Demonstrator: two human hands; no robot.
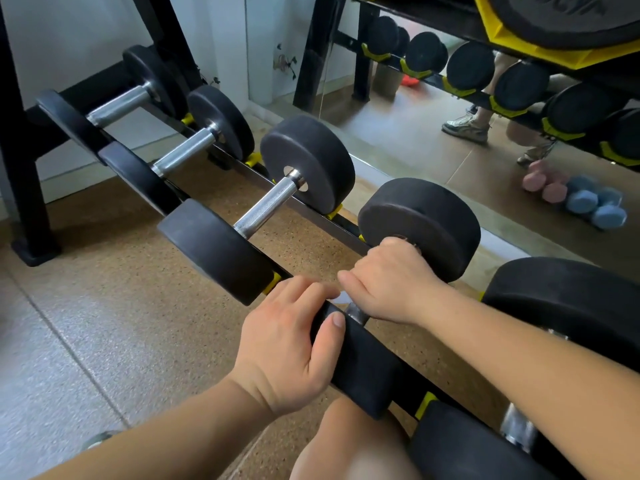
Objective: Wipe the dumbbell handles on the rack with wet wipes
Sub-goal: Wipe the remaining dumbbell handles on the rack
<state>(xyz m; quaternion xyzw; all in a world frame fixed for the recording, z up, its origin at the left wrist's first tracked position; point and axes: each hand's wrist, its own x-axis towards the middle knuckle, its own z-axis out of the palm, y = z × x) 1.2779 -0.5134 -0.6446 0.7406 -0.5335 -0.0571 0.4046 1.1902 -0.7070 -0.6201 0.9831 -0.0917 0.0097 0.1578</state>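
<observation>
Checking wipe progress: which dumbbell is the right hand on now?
The right hand is wrapped around the handle of the fourth dumbbell from the rack's far end; the left hand grips its near head.

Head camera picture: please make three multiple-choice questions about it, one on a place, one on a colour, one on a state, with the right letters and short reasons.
1. Where does the left hand rest?
A) on the near weight head
B) on the floor
C) on the mirror

2. What colour are the rack's cradles?
A) red
B) yellow
C) white

3. How is the right hand?
A) open flat
B) pointing up
C) closed around a dumbbell handle

Answers: 1 A, its fingers and thumb lie on the black head. 2 B, the yellow clips show under the heads. 3 C, its fingers curl over the bar.
</observation>
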